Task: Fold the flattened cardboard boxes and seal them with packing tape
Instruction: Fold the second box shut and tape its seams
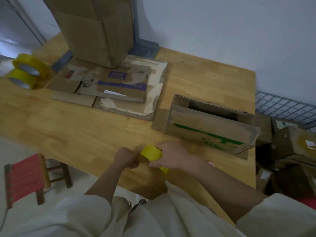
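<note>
- Gripping a yellow tape roll [151, 153] near the table's [77, 120] front edge, the right hand [169, 155] wraps its fingers round the roll, probably to steady it.
- The left hand [126, 157], curled into a fist just left of the roll, seems to pinch the tape's loose end; blur hides the strip itself.
- A half-folded box with green print [208, 127] lies to the right, its top open, likely next for sealing.
- Flattened boxes [109, 88] lie stacked farther back, with a tall box [97, 29] standing on them.
- Two spare tape rolls [28, 71] sit at the far left, well apart from the hands.
</note>
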